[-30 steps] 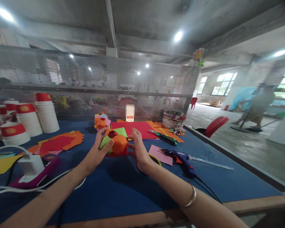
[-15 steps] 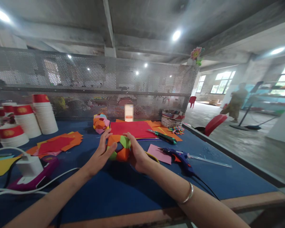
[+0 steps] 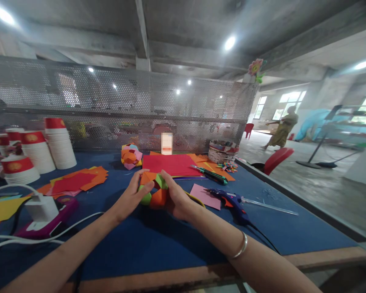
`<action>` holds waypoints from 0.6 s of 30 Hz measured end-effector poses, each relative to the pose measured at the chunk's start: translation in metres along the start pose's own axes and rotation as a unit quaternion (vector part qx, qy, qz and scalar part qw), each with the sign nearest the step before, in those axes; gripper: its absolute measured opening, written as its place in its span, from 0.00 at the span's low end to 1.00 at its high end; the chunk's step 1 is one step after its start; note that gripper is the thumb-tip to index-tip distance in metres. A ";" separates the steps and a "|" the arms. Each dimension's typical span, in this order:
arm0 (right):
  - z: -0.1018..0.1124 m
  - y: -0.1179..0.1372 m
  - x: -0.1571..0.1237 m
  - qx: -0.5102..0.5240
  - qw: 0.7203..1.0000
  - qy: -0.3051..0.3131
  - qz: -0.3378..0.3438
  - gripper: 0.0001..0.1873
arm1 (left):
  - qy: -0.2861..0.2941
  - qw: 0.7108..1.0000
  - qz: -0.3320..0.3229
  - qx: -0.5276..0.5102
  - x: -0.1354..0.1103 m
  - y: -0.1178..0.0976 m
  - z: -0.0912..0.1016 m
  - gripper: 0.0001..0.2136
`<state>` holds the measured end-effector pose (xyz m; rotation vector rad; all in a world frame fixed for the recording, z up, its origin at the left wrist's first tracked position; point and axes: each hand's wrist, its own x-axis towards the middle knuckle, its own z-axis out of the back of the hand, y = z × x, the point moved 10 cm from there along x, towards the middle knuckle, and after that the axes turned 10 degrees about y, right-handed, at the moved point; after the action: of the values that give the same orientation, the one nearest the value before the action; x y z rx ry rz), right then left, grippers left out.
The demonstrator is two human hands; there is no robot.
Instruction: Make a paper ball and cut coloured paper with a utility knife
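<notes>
An orange and green folded paper ball [image 3: 158, 198] with openings in its sides is held between my two hands over the blue table. My left hand [image 3: 136, 192] grips its left side, thumb across the front. Around the right side curves my right hand [image 3: 178, 198], its lower fingers hidden behind the ball. Just beyond lies a stack of red paper [image 3: 167, 165], and a multicoloured paper ball [image 3: 131, 156] sits to its left. A yellow-handled tool [image 3: 197, 199], partly covered by my right hand, rests near a pink paper sheet [image 3: 205, 196].
A blue glue gun [image 3: 232, 200] with a clear stick and a green-black utility knife [image 3: 212, 175] lie at the right. Behind them stands a woven basket [image 3: 222, 151]. Paper cups [image 3: 59, 144], orange paper [image 3: 94, 179] and a purple power strip [image 3: 64, 211] with cables occupy the left.
The paper ball has turned slightly between my hands, which stay in nearly the same place. In the background a person has walked to the left.
</notes>
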<state>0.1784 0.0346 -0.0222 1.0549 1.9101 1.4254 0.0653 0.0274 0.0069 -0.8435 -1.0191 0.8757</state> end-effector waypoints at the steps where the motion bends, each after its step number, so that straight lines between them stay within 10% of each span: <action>1: 0.000 0.000 0.000 0.009 1.000 0.007 -0.019 0.26 | 0.000 1.000 0.002 -0.008 0.000 0.000 0.002 0.34; 12: -0.015 0.024 -0.017 -0.016 0.995 0.080 -0.054 0.31 | 0.043 0.995 0.003 -0.087 -0.007 -0.007 0.009 0.52; 18: 0.014 0.032 -0.011 -0.139 0.990 -0.018 0.005 0.45 | 0.002 0.994 0.018 -0.110 -0.008 0.004 0.015 0.46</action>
<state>0.2046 0.0377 0.0034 0.9493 1.6240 1.6108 0.0485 0.0246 0.0047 -1.0519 -1.1142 0.8008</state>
